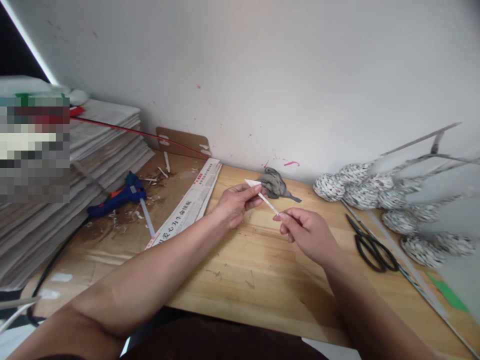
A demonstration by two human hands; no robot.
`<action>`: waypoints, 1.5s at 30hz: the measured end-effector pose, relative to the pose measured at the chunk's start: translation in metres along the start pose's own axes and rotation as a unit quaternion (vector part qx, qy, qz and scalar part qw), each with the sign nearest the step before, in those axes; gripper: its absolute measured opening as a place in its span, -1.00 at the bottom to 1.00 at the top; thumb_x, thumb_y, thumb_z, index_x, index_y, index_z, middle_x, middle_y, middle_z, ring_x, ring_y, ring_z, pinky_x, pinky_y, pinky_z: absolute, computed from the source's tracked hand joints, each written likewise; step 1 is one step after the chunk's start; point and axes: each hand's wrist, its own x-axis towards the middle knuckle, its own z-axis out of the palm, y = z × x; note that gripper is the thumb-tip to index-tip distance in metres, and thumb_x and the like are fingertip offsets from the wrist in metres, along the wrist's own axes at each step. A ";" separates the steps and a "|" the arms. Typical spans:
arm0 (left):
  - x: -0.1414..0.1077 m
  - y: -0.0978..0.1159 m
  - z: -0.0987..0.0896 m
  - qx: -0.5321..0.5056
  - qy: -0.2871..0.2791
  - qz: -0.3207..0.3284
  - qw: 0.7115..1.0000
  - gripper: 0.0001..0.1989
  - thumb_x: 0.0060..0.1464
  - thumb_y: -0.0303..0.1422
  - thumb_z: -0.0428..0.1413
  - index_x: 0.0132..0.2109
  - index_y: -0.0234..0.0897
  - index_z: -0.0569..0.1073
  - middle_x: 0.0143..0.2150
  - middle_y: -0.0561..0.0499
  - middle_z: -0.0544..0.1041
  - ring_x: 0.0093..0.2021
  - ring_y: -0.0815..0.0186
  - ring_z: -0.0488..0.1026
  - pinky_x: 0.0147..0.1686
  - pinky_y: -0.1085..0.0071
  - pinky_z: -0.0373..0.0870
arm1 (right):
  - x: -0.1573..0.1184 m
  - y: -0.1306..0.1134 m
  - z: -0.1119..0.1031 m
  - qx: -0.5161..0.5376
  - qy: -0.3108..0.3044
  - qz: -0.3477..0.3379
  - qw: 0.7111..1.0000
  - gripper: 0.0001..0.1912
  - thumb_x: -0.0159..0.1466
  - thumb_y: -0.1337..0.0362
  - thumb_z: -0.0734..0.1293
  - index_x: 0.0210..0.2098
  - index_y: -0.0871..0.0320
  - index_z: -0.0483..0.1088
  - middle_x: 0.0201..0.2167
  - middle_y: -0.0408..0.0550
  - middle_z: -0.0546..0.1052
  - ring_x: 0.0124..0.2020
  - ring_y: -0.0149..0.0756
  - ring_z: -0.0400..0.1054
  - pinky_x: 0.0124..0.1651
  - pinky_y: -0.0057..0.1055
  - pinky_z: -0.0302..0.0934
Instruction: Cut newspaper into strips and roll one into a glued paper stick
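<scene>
A thin white rolled paper strip runs slantwise between my two hands, above the wooden table. Its upper left end widens into a flat pointed tip. My left hand pinches the strip just below that tip, between thumb and fingers. At the lower right end, my right hand has its thumb and fingertips closed on the strip. Behind my left hand a crumpled grey cloth lies on the table. Left of my hands rests a stack of cut newspaper strips.
A blue hot glue gun lies on stained cardboard at left, beside tall newspaper piles. Black scissors and a long thin rod lie at right. Several woven paper bulbs stand by the wall.
</scene>
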 end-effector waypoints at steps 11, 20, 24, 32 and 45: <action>-0.001 0.000 0.002 -0.020 0.007 -0.002 1.000 -0.93 0.05 -0.54 0.26 -0.39 -0.44 0.57 -0.38 -0.04 0.60 -0.37 0.47 0.53 -0.31 0.61 0.53 | -0.002 -0.004 -0.002 -0.120 0.034 -0.057 0.991 -0.68 0.40 0.09 0.19 -0.34 0.09 0.46 -0.55 -0.15 0.51 -0.55 -0.29 0.36 -0.42 -0.35 0.13; -0.007 0.003 0.008 -0.025 -0.005 0.000 1.000 -0.96 0.05 -0.57 0.25 -0.37 -0.45 0.58 -0.37 -0.06 0.61 -0.34 0.44 0.56 -0.29 0.58 0.54 | -0.002 -0.008 0.001 -0.061 0.035 -0.029 0.997 -0.66 0.37 0.02 0.23 -0.36 0.11 0.45 -0.55 -0.15 0.47 -0.56 -0.35 0.31 -0.43 -0.39 0.16; -0.014 0.012 0.016 -0.024 -0.015 0.002 1.000 -0.96 0.06 -0.58 0.23 -0.35 -0.46 0.58 -0.37 -0.07 0.62 -0.35 0.42 0.57 -0.32 0.59 0.52 | -0.001 -0.016 -0.002 0.105 -0.052 0.052 0.992 -0.58 0.37 -0.04 0.18 -0.31 0.16 0.45 -0.57 -0.18 0.39 -0.61 -0.41 0.27 -0.51 -0.44 0.16; -0.049 0.034 0.018 -0.015 -0.041 0.055 0.998 -0.98 0.04 -0.56 0.25 -0.35 -0.44 0.56 -0.37 -0.06 0.61 -0.35 0.39 0.58 -0.32 0.56 0.53 | -0.019 -0.050 -0.001 -0.010 0.068 -0.047 0.997 -0.72 0.26 0.03 0.37 -0.35 0.13 0.47 -0.51 -0.16 0.46 -0.51 -0.39 0.26 -0.43 -0.43 0.14; -0.117 0.035 -0.039 -0.052 0.023 0.045 0.997 -0.92 -0.05 -0.60 0.30 -0.35 -0.44 0.57 -0.40 0.02 0.56 -0.42 0.47 0.53 -0.38 0.60 0.53 | -0.043 -0.074 0.054 0.225 -0.178 0.082 0.954 -0.62 0.31 -0.02 0.30 -0.32 0.20 0.49 -0.53 -0.20 0.35 -0.59 -0.50 0.24 -0.50 -0.49 0.10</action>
